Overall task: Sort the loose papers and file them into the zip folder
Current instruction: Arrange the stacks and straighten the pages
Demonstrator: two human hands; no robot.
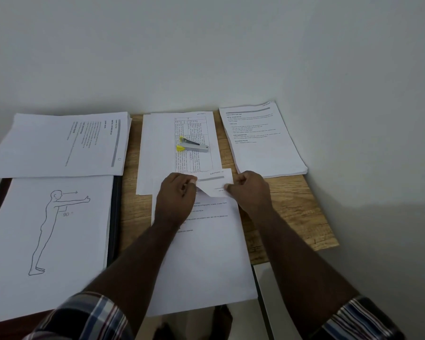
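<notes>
Two hands, left hand (176,192), right hand (249,188), fingers (227,186) pinching folded top sheet (215,185)

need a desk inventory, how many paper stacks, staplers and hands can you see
paper stacks: 5 (far left, figure drawing, under stapler, far right, one being handled)
stapler: 1
hands: 2 (left hand, right hand)
total: 8

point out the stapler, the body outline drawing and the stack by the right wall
stapler (193,145), head view, on its metal top.
body outline drawing (50,225), head view, on the torso.
right paper stack (263,143), head view, on the top sheet.
</notes>
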